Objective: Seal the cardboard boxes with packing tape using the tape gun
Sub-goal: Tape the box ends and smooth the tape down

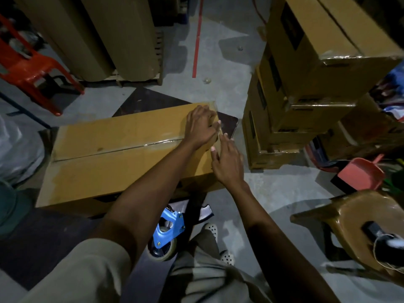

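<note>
A person is looking down at a long, tan cardboard box (109, 162) that is lying flat on a dark floor mat (148, 97). A glossy strip of clear packing tape (131, 147) is running along the box's centre seam.

Both hands are working at the box's right end. The left hand (202, 125) is lying palm-down on the top, its fingers pressing the tape's end over the edge. The right hand (228, 165) is reaching in just beside it, fingers straight and touching the end corner. Neither hand is gripping anything.

The blue plastic tape gun (167, 232) is lying on the floor between the box and the person's legs.

A stack of sealed brown boxes (306, 84) is standing to the right.

Uneven pressing could likely leave the tape end wrinkling or lifting at the corner. The gun, so near the feet, could get kicked.
</note>
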